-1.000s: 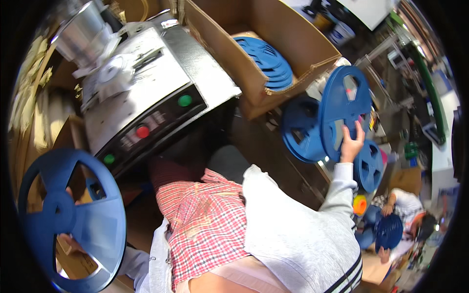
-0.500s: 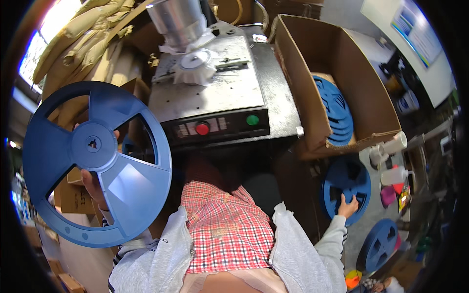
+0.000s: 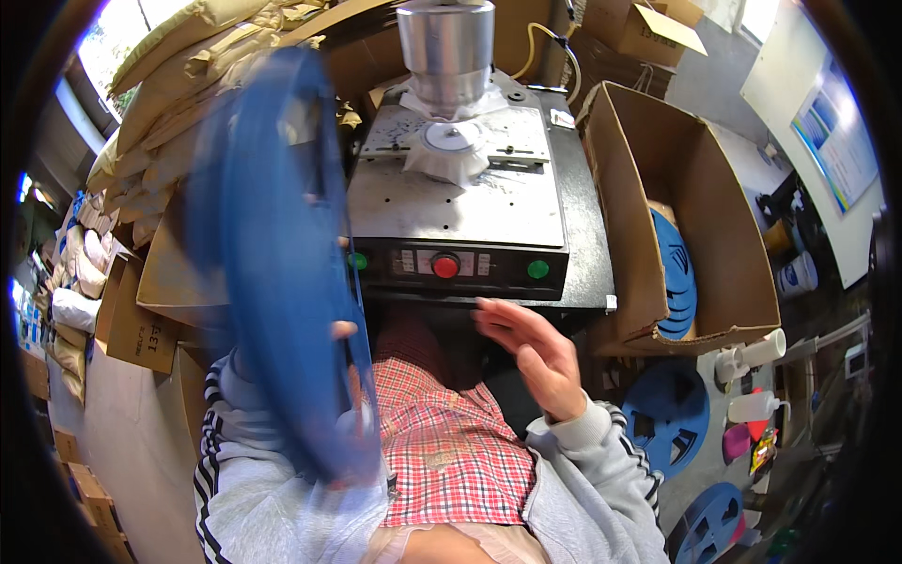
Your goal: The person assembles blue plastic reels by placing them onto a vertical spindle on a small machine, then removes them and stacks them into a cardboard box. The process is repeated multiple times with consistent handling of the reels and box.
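Observation:
My left hand (image 3: 344,329) grips a large blue plastic reel (image 3: 268,244) in front of my left side. The reel stands nearly edge-on, tilted, and is smeared by motion; most of the hand is hidden behind it, with only fingertips showing. My right hand (image 3: 540,362) is empty, fingers stretched out, in front of the bench edge. Ahead of both hands is a bench press (image 3: 460,216) with a flat metal plate. Its silver cylindrical head (image 3: 447,52) hangs over a round seat (image 3: 453,137) wrapped in whitish film. On its front sit a red button (image 3: 445,267) and green buttons (image 3: 537,270).
Right of the press, an open cardboard box (image 3: 629,179) holds several blue reels (image 3: 675,273). More blue reels (image 3: 669,414) lie lower right, near a white squeeze bottle (image 3: 752,407). Brown paper sacks (image 3: 178,56) are piled at the far left, above cardboard boxes (image 3: 141,329).
The reel in my left hand has turned from face-on to nearly edge-on and moved right. My right hand has left the blue reel at lower right and come in toward the middle.

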`<state>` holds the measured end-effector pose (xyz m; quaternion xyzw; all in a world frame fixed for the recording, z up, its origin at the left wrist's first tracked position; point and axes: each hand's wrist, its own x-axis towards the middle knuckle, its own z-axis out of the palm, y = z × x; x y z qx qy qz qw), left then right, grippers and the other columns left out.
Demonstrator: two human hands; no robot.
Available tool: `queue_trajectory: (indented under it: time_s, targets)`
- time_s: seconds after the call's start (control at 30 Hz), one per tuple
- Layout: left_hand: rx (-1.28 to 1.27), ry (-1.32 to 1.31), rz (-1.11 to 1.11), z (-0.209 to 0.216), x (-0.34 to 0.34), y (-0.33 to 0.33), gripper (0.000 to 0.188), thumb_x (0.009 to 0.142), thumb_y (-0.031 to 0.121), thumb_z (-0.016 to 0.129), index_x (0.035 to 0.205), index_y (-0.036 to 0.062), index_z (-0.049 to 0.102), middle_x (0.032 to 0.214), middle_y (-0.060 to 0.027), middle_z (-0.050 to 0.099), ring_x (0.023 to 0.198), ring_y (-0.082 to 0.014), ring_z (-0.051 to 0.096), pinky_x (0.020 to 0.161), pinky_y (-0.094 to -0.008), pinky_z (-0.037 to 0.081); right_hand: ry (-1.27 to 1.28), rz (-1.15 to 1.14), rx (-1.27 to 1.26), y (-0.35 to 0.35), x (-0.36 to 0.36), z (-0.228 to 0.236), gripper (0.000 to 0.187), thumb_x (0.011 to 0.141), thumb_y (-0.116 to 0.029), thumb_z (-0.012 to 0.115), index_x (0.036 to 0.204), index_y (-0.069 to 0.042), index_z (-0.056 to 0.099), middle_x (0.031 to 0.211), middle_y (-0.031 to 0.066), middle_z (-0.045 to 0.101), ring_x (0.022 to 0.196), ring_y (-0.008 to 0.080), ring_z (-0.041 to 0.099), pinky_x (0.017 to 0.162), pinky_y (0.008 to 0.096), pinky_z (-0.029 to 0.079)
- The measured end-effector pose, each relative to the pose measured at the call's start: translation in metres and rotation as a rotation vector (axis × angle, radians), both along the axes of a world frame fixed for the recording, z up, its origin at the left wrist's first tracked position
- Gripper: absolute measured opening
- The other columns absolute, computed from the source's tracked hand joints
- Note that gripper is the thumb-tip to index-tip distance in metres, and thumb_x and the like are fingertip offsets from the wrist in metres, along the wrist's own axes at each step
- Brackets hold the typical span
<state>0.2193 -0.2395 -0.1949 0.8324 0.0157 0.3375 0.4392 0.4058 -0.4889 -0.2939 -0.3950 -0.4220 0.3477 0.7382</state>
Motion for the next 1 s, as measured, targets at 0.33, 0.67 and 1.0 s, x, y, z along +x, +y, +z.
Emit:
queue_trajectory:
  time_s: [0.33,0.67,1.0]
  targets:
    - [0.499,0.637,-0.038,-0.034,0.059,0.024,0.091,0.062,0.028,0.085,0.146,0.023,0.051,0.122,-0.0219,0.043,0.111,-0.0418,0.052,0.094,-0.0418,0.047,0.174,0.112,-0.069,0.094,-0.009,-0.024,0.051,0.097,-0.015,0.067,0.144,-0.008,0.047,0.14,0.0086,0.056,0.131,0.0241,0.054,0.114,0.0404,0.043]
    - [0.443,0.353,0.063,-0.053,0.206,0.123,0.082,0.061,0.044,0.085,0.134,0.0125,0.064,0.13,-0.0207,0.055,0.123,-0.0394,0.052,0.108,-0.0435,0.04,0.972,0.136,0.162,0.181,0.135,-0.023,0.05,0.102,-0.038,0.05,0.132,0.0,0.054,0.129,0.0255,0.059,0.12,0.044,0.057,0.109,0.0617,0.043]
    - [0.565,0.203,0.163,-0.081,0.258,0.139,0.069,0.072,0.046,0.082,0.128,0.0091,0.067,0.139,-0.0193,0.056,0.132,-0.0372,0.048,0.112,-0.0437,0.036,0.918,-0.017,0.147,0.176,0.17,-0.022,0.058,0.106,-0.044,0.039,0.135,0.004,0.05,0.13,0.0266,0.059,0.123,0.0435,0.057,0.105,0.0588,0.049]
